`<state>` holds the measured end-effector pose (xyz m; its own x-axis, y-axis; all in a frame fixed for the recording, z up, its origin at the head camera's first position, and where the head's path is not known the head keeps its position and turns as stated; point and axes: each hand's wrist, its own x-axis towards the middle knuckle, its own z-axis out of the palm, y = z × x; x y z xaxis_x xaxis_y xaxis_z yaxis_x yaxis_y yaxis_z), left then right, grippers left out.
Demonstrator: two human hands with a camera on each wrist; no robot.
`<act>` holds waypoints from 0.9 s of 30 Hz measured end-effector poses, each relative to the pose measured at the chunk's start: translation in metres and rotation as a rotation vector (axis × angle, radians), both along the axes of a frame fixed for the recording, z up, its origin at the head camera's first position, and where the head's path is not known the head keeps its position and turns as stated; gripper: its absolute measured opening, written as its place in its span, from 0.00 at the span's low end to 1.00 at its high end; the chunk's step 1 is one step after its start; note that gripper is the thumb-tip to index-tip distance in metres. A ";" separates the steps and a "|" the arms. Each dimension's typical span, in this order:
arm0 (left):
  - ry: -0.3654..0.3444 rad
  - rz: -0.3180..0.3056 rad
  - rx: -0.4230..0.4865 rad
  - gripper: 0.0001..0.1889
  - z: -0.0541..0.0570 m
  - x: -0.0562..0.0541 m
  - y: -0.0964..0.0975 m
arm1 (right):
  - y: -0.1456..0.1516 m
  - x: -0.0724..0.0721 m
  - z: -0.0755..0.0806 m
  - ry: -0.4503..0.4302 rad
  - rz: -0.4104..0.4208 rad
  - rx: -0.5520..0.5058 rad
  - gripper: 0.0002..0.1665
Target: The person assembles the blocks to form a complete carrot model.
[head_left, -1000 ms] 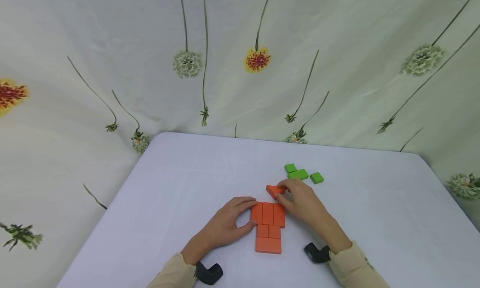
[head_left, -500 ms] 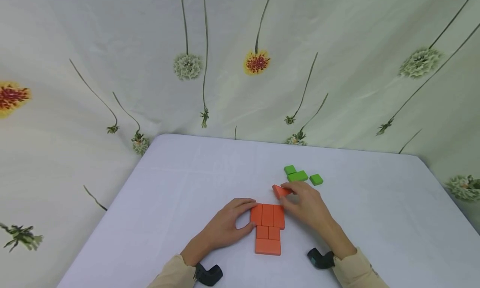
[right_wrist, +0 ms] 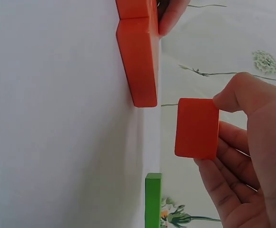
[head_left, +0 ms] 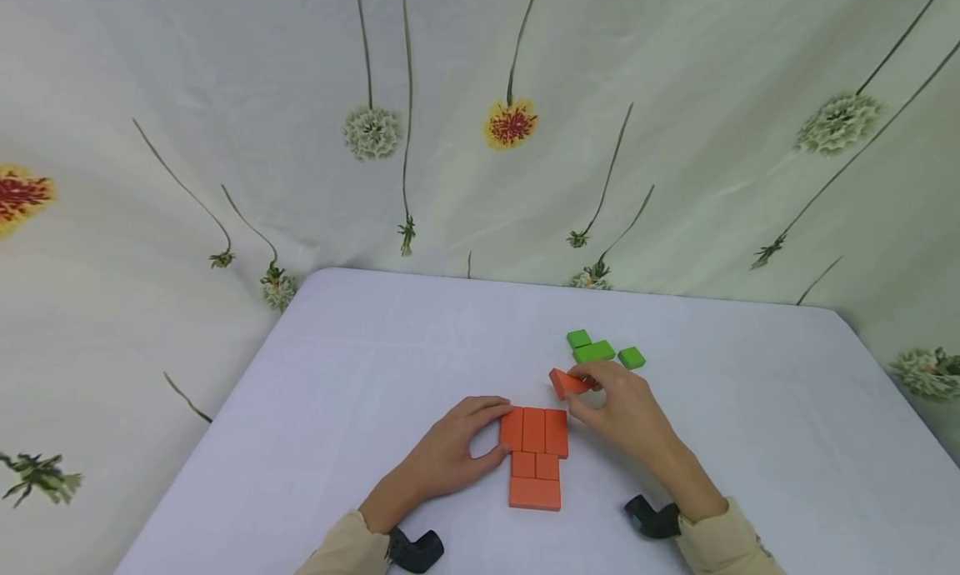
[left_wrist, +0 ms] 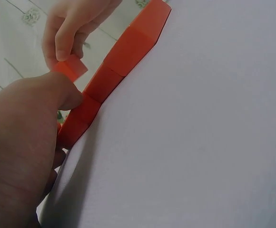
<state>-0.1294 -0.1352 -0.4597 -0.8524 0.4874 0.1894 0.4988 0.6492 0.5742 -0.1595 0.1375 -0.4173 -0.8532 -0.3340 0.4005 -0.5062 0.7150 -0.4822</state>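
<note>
My right hand [head_left: 622, 404] pinches an orange triangular block [head_left: 567, 384] between thumb and fingers. In the right wrist view the block [right_wrist: 197, 128] turns a rectangular face to the camera and is held up off the table. Flat orange blocks [head_left: 534, 431] lie pressed together on the table: three long ones side by side, two small ones below, a wide one [head_left: 535, 493] nearest me. My left hand [head_left: 453, 446] rests at their left side, index fingertip at the top corner and thumb [left_wrist: 69, 95] against the side edge. Its other fingers are partly hidden.
Several green blocks [head_left: 595, 352] lie just beyond my right hand, one [head_left: 632, 357] a little apart. The white table [head_left: 360, 350] ends at a flower-patterned cloth [head_left: 450, 183]. Black camera mounts [head_left: 416, 552] sit on both wrists.
My right hand has moved slightly right with the triangular block, which has turned a little, away from the top of the orange blocks. The left hand has stayed in place.
</note>
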 end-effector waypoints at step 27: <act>0.015 -0.011 0.030 0.27 -0.003 -0.001 -0.001 | 0.009 0.008 0.017 -0.154 0.290 0.075 0.16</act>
<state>-0.1307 -0.1359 -0.4626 -0.8442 0.4904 0.2165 0.5142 0.6266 0.5856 -0.1517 0.1462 -0.4002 -0.7666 -0.5958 0.2395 -0.6195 0.5880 -0.5200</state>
